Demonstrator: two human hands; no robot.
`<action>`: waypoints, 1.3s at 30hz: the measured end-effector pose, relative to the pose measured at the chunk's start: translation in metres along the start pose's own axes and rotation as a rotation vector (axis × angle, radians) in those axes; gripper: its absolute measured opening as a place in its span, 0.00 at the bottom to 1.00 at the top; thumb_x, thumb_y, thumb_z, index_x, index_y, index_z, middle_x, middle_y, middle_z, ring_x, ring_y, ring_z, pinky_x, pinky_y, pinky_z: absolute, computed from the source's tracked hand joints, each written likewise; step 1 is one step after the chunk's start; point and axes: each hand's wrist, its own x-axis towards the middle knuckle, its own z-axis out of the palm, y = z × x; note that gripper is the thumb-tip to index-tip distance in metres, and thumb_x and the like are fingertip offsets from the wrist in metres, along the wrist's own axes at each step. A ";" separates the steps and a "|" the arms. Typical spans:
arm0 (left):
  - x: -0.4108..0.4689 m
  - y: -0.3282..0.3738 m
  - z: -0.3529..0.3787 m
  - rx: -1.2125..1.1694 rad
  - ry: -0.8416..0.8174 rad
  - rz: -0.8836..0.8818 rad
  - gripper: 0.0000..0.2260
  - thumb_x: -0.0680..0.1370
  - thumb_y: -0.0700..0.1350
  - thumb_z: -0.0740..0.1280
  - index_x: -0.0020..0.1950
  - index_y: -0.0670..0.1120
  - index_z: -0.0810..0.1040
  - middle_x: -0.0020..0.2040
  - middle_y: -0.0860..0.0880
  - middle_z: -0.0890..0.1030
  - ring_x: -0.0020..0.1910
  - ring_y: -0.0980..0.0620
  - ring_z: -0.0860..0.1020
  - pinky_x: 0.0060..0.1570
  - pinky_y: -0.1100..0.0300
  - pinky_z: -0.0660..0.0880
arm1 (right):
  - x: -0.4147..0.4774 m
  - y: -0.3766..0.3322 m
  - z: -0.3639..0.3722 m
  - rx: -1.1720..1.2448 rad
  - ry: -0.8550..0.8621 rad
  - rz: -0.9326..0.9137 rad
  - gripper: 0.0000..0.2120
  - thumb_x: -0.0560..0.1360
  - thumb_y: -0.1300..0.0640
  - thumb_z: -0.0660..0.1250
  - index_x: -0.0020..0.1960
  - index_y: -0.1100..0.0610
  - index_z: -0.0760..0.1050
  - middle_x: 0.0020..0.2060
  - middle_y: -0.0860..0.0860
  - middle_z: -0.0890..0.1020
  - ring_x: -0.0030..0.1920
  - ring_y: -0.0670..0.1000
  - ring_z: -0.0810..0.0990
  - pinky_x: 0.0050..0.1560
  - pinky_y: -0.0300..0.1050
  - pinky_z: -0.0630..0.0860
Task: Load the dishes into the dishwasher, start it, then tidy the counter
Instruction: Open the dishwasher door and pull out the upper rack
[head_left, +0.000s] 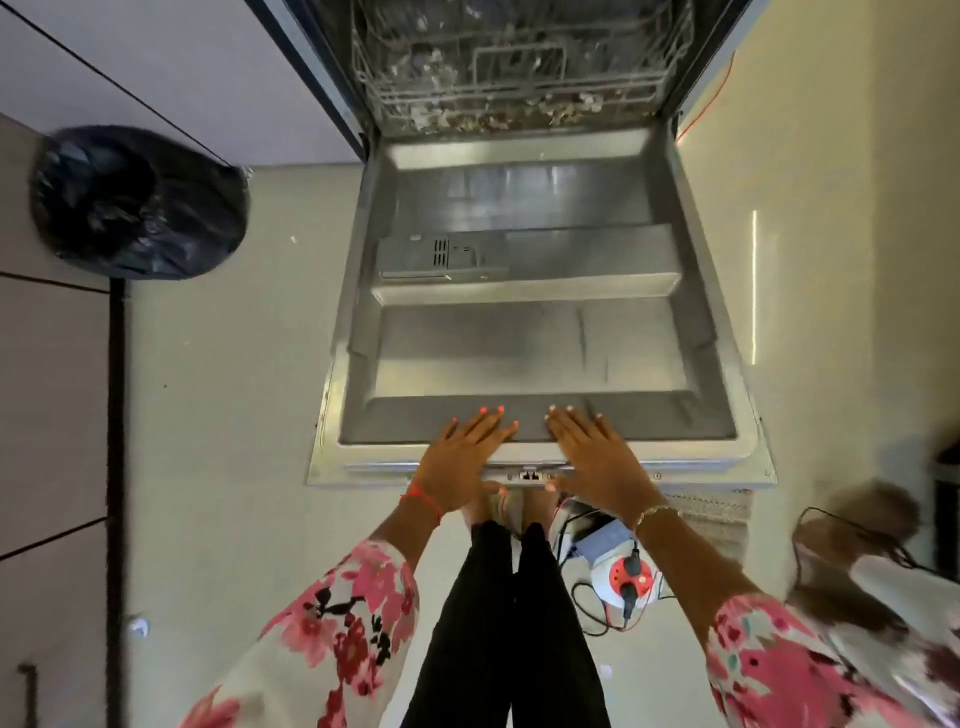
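Observation:
The dishwasher door (535, 332) lies folded down flat in front of me, its steel inner face up. My left hand (465, 457) and my right hand (597, 457) rest side by side on the door's near edge, fingers straight and spread over the rim, thumbs under the lip. Behind the door, the lower rack (514, 67) shows inside the machine, dim and blurred, so I cannot tell what it holds. A detergent compartment (436, 257) sits on the door's left half.
A bin lined with a black bag (140, 202) stands on the floor at the left. By my feet at the right lies a round red-and-white extension socket (628, 577) with black cables. Cabinet fronts run down the left side.

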 end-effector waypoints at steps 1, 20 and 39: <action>0.009 -0.003 0.024 0.017 -0.007 -0.001 0.37 0.75 0.59 0.63 0.76 0.56 0.43 0.77 0.53 0.43 0.77 0.51 0.45 0.73 0.50 0.48 | 0.008 0.002 0.024 0.008 0.006 0.003 0.46 0.63 0.39 0.74 0.73 0.59 0.62 0.71 0.54 0.67 0.70 0.54 0.68 0.66 0.57 0.67; 0.119 -0.057 0.218 0.055 0.177 0.020 0.31 0.78 0.40 0.56 0.76 0.55 0.45 0.78 0.50 0.46 0.76 0.48 0.45 0.74 0.48 0.45 | 0.102 0.037 0.233 -0.100 0.150 0.054 0.44 0.68 0.63 0.69 0.76 0.59 0.46 0.76 0.54 0.54 0.76 0.55 0.47 0.72 0.56 0.52; 0.094 -0.024 -0.118 -1.157 0.389 -0.337 0.14 0.79 0.41 0.63 0.64 0.40 0.71 0.41 0.43 0.79 0.33 0.55 0.77 0.31 0.69 0.72 | 0.109 0.051 -0.112 0.730 0.169 0.329 0.21 0.80 0.50 0.57 0.68 0.60 0.67 0.63 0.58 0.75 0.65 0.55 0.71 0.65 0.46 0.66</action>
